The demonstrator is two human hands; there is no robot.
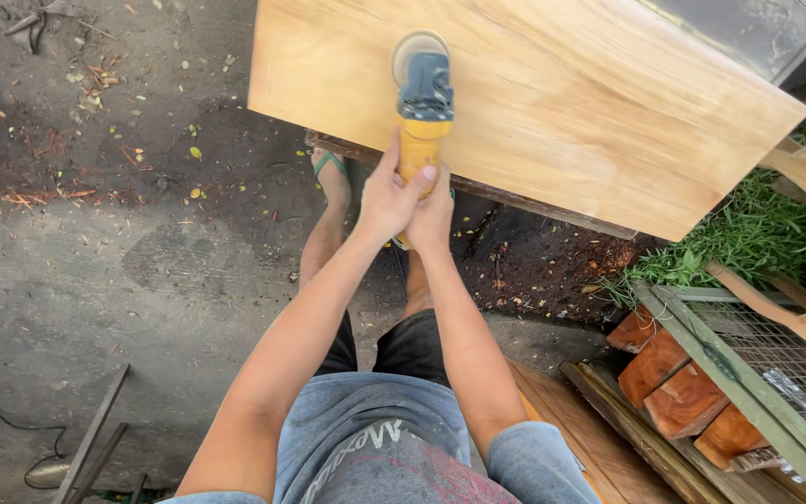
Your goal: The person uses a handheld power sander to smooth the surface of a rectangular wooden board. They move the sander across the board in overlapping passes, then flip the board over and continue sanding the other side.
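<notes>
Nearest the camera, rough reddish timber blocks (678, 392) and a green-framed wire mesh panel (776, 373) were crowded at the lower right, while dusty grey concrete ground (142, 280) was left open to the left, with thin metal bars (95, 443) lying at its lower edge. Both arms were stretched forward over a sandalled foot (331, 173). The left hand (386, 198) was wrapped around the yellow, cylindrical plastic body of a handheld power sander (422, 107), its fingers closed over the handle. The right hand (433, 215) was pressed beside it, curled under the same handle. The tool's grey head and round sanding disc were laid flat on a pale, smooth, rectangular plywood board (562, 103), just inside its near long edge. Beyond the board's right corner, green grass (757, 233) was seen.
</notes>
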